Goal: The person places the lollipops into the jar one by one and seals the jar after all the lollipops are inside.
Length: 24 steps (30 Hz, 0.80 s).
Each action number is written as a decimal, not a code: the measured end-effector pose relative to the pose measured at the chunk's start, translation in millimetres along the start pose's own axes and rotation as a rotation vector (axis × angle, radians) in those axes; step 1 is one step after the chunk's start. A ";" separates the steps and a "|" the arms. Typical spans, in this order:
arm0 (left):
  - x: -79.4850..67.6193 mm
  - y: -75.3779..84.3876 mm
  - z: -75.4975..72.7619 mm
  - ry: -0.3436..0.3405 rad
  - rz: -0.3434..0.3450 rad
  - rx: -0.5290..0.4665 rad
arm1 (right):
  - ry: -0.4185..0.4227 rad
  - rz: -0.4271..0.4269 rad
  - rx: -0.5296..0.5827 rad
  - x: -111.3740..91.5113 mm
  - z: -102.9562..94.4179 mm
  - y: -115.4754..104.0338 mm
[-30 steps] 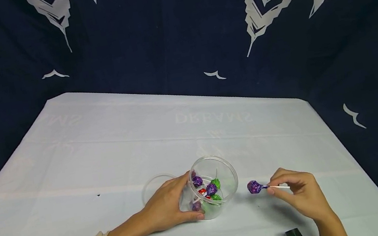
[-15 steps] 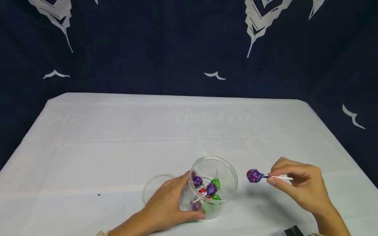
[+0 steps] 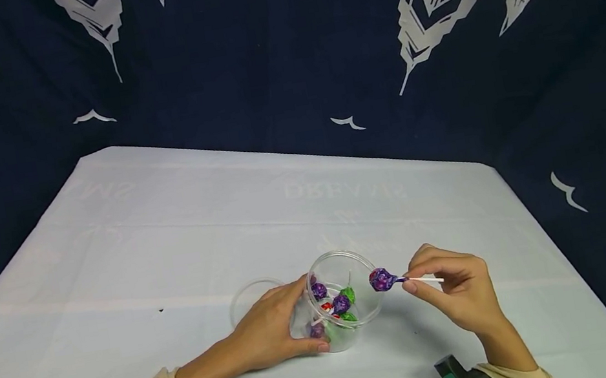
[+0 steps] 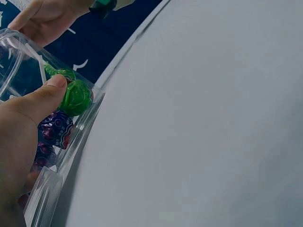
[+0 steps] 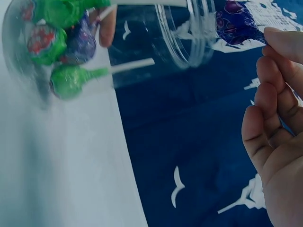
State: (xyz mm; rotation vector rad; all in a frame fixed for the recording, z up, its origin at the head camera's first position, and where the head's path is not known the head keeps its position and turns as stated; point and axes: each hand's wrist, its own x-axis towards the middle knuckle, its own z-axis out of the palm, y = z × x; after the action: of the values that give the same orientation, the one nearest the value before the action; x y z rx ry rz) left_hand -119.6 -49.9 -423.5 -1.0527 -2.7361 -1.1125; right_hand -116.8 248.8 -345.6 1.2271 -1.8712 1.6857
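My left hand (image 3: 267, 328) grips the side of a clear plastic jar (image 3: 354, 335) standing on the table, its mouth uncovered. Inside lie several wrapped lollipops, among them a purple one (image 3: 341, 303) and a green one (image 4: 75, 97). The thumb and index finger of my right hand (image 3: 455, 287) pinch a purple-wrapped lollipop (image 3: 382, 279) near the wrapper's twisted end, its white stick pointing back toward the palm. In the head view the candy end overlaps the jar's right rim; the right wrist view has it (image 5: 235, 22) just outside the mouth.
A clear round lid (image 3: 242, 293) lies on the white-covered table (image 3: 114, 263), partly behind the left hand and jar. A tiny dark speck (image 3: 160, 310) is to the left. Dark blue cloth (image 3: 237, 61) with white prints hangs beyond the table.
The right hand has risen and then moved left, bringing the pinched lollipop from beside the jar to its rim. The left hand and jar stay in place.
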 end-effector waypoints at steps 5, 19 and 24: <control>0.1 -0.1 -0.7 -0.007 -0.008 -0.007 | -0.011 0.001 0.002 4.9 8.3 2.5; -0.2 -0.6 -0.2 -0.009 0.000 -0.001 | -0.027 0.019 0.063 6.8 15.1 7.1; 0.8 0.2 -0.9 -0.010 -0.006 -0.004 | -0.015 0.022 0.078 3.7 15.4 9.5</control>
State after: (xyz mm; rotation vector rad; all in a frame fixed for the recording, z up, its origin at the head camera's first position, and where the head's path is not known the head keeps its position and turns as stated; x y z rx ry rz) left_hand -120.3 -49.9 -422.6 -1.0546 -2.7476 -1.1165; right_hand -121.7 232.4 -352.6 1.2567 -1.8497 1.7810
